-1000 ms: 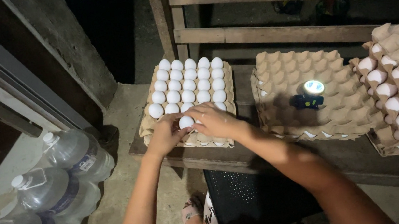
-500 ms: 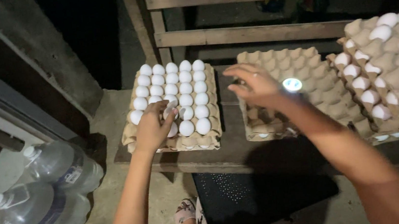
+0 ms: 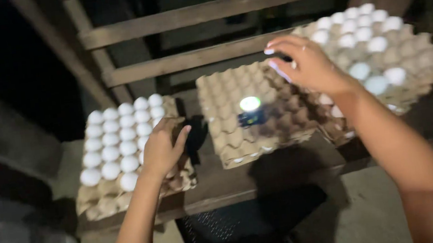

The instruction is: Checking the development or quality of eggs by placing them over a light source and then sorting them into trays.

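Much of the scene is sinking into darkness: the lower left corner is showing only blurred, pale shapes, too dim to make out, and the right tray (image 3: pixel 424 57) is being cut off by the picture's edge and partly covered by the right arm. The left hand (image 3: pixel 163 148) is lying palm down, fingers loosely spread, on the right part of the left tray (image 3: pixel 101 195), hiding whatever sits under it; whether it is gripping an egg I cannot tell. That tray is holding white eggs (image 3: pixel 121 134) in rows (its near cups are sitting bare), and its long side is running away from the person. The right hand (image 3: pixel 304 64) is hovering open, fingers spread, over the seam between the middle stack of empty trays (image 3: pixel 233 130) and the right tray, which is carrying scattered white eggs. A small glowing lamp (image 3: pixel 250 110) is resting on the middle stack. All trays are sitting on a wooden bench (image 3: pixel 233 181).
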